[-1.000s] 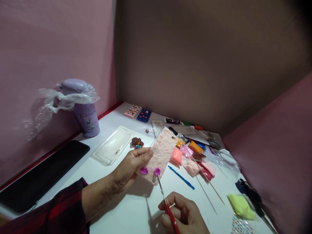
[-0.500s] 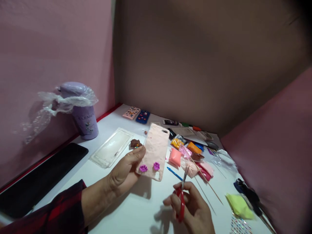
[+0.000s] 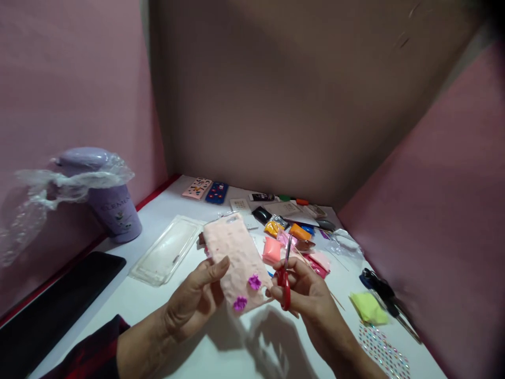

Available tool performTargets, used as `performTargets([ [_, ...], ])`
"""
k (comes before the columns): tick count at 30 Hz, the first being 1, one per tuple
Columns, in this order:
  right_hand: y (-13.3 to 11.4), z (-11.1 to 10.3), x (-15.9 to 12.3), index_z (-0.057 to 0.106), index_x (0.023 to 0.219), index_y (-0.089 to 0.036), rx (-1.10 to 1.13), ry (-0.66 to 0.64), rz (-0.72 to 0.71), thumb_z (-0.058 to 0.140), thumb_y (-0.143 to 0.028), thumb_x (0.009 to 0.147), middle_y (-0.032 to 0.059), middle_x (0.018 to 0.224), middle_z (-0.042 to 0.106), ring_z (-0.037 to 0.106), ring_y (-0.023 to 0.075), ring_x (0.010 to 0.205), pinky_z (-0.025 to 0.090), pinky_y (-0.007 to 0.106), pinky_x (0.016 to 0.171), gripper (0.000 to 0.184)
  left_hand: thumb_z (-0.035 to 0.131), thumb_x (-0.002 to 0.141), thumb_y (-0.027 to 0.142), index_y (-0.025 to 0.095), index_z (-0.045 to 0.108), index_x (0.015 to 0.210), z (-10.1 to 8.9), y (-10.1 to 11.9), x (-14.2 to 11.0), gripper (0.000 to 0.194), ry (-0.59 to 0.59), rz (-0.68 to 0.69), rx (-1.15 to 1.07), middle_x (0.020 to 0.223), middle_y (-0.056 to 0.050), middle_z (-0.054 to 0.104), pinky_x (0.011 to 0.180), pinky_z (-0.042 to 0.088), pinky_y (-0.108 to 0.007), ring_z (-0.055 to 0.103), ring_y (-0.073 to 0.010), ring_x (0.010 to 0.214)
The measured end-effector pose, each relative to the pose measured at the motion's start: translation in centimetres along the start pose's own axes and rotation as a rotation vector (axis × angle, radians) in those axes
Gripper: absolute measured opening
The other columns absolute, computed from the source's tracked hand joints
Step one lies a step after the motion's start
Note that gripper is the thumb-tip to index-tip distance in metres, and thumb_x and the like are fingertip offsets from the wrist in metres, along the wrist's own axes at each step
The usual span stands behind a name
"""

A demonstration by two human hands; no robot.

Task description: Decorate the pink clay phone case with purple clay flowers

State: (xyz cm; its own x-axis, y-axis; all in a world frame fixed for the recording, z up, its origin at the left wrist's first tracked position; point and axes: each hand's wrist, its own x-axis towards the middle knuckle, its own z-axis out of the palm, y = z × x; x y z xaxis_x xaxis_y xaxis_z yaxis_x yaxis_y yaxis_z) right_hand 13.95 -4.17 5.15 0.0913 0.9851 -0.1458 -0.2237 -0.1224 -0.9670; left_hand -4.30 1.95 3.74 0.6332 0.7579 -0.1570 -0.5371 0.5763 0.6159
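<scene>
A pale pink clay-covered phone case (image 3: 235, 251) is held up over the white table, its camera cutout toward the far end. Two purple clay flowers sit near its lower end, one flower (image 3: 254, 281) to the right and the other flower (image 3: 240, 303) nearer me. My left hand (image 3: 205, 287) grips the case by its left edge, thumb on the face. Red-handled scissors (image 3: 284, 287) are in my right hand (image 3: 303, 289), blades pointing up. Fingertips of that hand meet or nearly meet the case's lower right corner.
Packets of coloured clay (image 3: 272, 249) lie beyond the case. To the left are a clear plastic case package (image 3: 168, 250), a black slab (image 3: 63, 310) and a purple tumbler (image 3: 114, 202). Rhinestones (image 3: 382, 350) and a yellow packet (image 3: 369, 308) lie at right.
The case has come lower and tilted, its top leaning left. My right hand has moved up and left with the scissors, up to the case's lower corner. The view has shifted right.
</scene>
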Motion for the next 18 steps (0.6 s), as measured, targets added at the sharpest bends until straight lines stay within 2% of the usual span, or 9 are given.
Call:
performTargets([
  [2, -0.7, -0.3, 0.3, 0.055, 0.09, -0.019, -0.011, -0.009, -0.012, 0.079, -0.023, 0.065, -0.0043, 0.063, 0.06, 0.056, 0.0115, 0.06, 0.035, 0.019, 0.052, 0.034, 0.059, 0.082, 0.03, 0.012, 0.063, 0.111, 0.3, -0.1, -0.1, 0.034, 0.028, -0.051, 0.057, 0.099, -0.015, 0.07, 0.084, 0.047, -0.037, 0.065, -0.0253, 0.088],
  [4, -1.0, -0.5, 0.5, 0.056, 0.09, -0.018, -0.029, 0.036, -0.036, 0.079, -0.025, 0.065, -0.0033, 0.063, 0.06, 0.058, 0.0141, 0.063, 0.036, 0.02, 0.052, 0.034, 0.064, 0.078, 0.029, 0.012, 0.062, 0.112, 0.4, -0.3, 0.0, 0.038, 0.03, -0.067, 0.145, 0.096, -0.015, 0.069, 0.079, 0.048, -0.038, 0.065, -0.0252, 0.081],
  [8, -0.4, -0.7, 0.1, 0.059, 0.096, -0.02, -0.269, 0.221, -0.219, 0.073, -0.033, 0.072, 0.0014, 0.08, 0.064, 0.058, 0.0162, 0.071, 0.041, 0.024, 0.057, 0.031, 0.068, 0.075, 0.031, 0.016, 0.064, 0.106, 0.0, -0.8, 0.4, 0.035, 0.051, 0.029, 0.268, 0.081, -0.008, 0.067, 0.067, 0.045, -0.031, 0.058, -0.0176, 0.065],
  [10, 0.3, -0.7, -0.6, 0.062, 0.096, -0.021, -0.381, 0.303, -0.276, 0.073, -0.035, 0.071, 0.0018, 0.077, 0.063, 0.056, 0.0156, 0.065, 0.04, 0.024, 0.054, 0.031, 0.069, 0.075, 0.032, 0.017, 0.065, 0.099, -0.1, -0.7, 0.5, 0.029, 0.1, 0.093, 0.298, 0.074, -0.004, 0.063, 0.062, 0.043, -0.027, 0.053, -0.0143, 0.061],
  [11, 0.8, -0.6, -0.9, 0.063, 0.093, -0.02, -0.364, 0.278, -0.234, 0.073, -0.036, 0.069, 0.0009, 0.07, 0.062, 0.054, 0.0149, 0.059, 0.039, 0.024, 0.051, 0.031, 0.069, 0.075, 0.033, 0.017, 0.065, 0.095, -0.2, -0.7, 0.5, 0.026, 0.123, 0.116, 0.31, 0.073, -0.003, 0.062, 0.06, 0.041, -0.026, 0.052, -0.0132, 0.06],
  [13, 1.9, -0.4, -1.5, 0.063, 0.084, -0.017, -0.281, 0.123, -0.056, 0.075, -0.038, 0.066, -0.004, 0.05, 0.052, 0.047, 0.0113, 0.045, 0.034, 0.023, 0.046, 0.03, 0.069, 0.074, 0.034, 0.016, 0.065, 0.088, -0.1, -0.5, 0.5, 0.023, 0.153, 0.147, 0.328, 0.072, -0.002, 0.06, 0.056, 0.038, -0.024, 0.049, -0.0119, 0.06],
  [15, 2.9, -0.2, -1.7, 0.058, 0.078, -0.017, -0.13, 0.001, 0.115, 0.076, -0.041, 0.062, -0.0097, 0.043, 0.04, 0.036, 0.0059, 0.037, 0.027, 0.02, 0.041, 0.034, 0.069, 0.074, 0.035, 0.016, 0.064, 0.084, 0.1, -0.4, 0.5, 0.023, 0.172, 0.158, 0.332, 0.071, -0.001, 0.058, 0.055, 0.037, -0.023, 0.048, -0.0114, 0.06],
  [18, 3.8, 0.1, -1.7, 0.052, 0.076, -0.019, 0.039, -0.017, 0.198, 0.079, -0.039, 0.06, -0.0133, 0.042, 0.032, 0.027, 0.003, 0.037, 0.023, 0.017, 0.04, 0.037, 0.07, 0.073, 0.033, 0.015, 0.063, 0.082, 0.1, -0.3, 0.6, 0.021, 0.195, 0.158, 0.324, 0.07, -0.001, 0.059, 0.055, 0.037, -0.024, 0.049, -0.0114, 0.059],
])
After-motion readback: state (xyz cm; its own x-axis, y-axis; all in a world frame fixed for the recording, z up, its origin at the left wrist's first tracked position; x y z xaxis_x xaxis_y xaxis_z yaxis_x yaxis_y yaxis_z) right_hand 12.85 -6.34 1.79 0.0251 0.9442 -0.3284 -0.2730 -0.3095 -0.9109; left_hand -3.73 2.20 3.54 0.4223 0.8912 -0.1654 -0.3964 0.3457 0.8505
